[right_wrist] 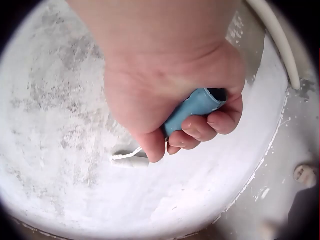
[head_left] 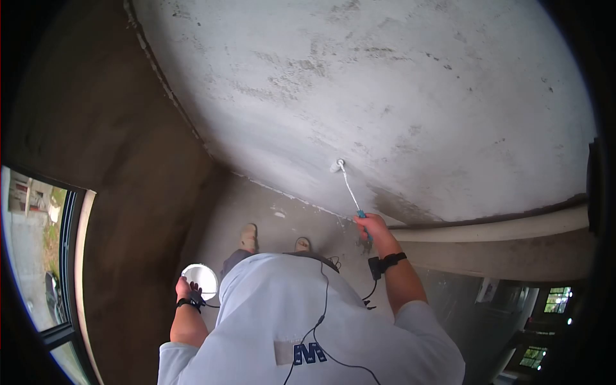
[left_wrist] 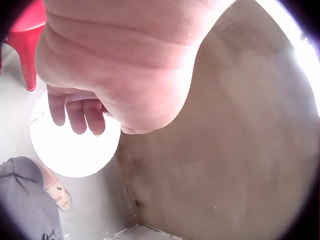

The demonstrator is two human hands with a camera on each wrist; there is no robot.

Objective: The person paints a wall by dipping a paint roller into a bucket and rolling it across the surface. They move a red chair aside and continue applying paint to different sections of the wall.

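My right hand [head_left: 373,230] grips the blue handle of a paint roller [right_wrist: 195,111], its fingers curled round it. The roller's white head [head_left: 337,165] lies against the lower part of the wall [head_left: 385,96], which is white with grey patches. At my left side, my left hand [head_left: 187,289] holds a round white bucket [head_left: 205,277] by its rim. In the left wrist view several fingers [left_wrist: 76,116] hang over the bucket's bright white inside, which is too glaring to show detail; the thumb is mostly hidden behind the palm.
A brown bare wall [head_left: 122,147] with a window [head_left: 38,250] rises on the left. A pale pipe [head_left: 500,228] runs along the wall at right. A red plastic stool [left_wrist: 25,45] stands on the grey floor [head_left: 282,218]. Black cables [head_left: 321,321] hang over my shirt.
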